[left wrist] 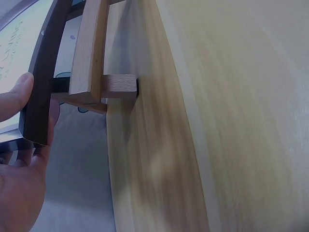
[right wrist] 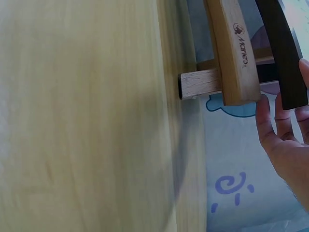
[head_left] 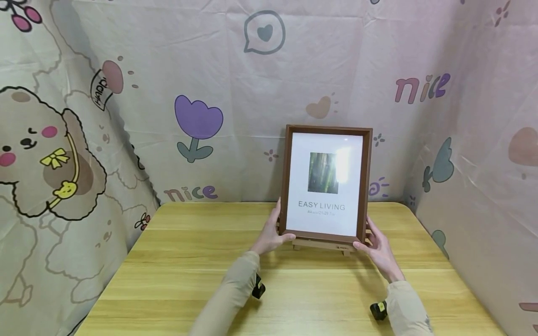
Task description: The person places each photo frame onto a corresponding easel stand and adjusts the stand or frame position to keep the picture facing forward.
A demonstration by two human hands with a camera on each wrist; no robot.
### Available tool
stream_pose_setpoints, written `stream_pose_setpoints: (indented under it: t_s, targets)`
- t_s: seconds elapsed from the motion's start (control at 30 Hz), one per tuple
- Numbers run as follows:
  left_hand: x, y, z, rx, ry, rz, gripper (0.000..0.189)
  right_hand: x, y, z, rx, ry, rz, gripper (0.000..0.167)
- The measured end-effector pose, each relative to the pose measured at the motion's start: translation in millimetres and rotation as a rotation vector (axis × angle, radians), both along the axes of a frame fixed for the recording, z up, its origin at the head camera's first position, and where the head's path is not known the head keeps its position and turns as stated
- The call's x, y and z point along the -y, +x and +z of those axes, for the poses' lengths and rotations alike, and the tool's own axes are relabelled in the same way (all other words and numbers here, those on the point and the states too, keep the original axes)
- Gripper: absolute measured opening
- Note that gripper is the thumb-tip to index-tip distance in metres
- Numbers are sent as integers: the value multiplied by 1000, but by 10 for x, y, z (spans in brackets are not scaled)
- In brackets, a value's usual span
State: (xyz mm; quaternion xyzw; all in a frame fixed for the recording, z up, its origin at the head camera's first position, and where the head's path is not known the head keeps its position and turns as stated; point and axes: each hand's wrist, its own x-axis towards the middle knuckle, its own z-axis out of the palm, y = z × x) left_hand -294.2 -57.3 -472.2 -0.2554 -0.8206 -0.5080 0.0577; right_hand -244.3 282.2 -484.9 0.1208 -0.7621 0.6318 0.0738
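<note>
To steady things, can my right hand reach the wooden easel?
Probably yes; your right hand holds the picture frame, but a fingertip sits beside the wooden easel's ledge, nothing visible between them.

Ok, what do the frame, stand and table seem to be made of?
Frame: smooth, evenly brown, perhaps wood or plastic; its front looks like glass or clear plastic, given the bright glare. Stand: most likely matt, pale wood, with fine grain on its foot. Table: smooth, yellowish, wood-grained; solid wood or laminate, I can't tell.
</note>
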Motion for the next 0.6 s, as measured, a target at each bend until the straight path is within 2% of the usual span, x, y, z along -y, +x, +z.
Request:
stream_pose_setpoints:
  t_s: [0.23, 0.6]
  targets:
    - [-22, -24, -47, 8, 5, 14, 116, 20, -20, 1, 17, 5, -14, 95]
    - [-65, -40, -103, -29, 32, 4, 115, 29, -30, -63, -51, 59, -53, 92]
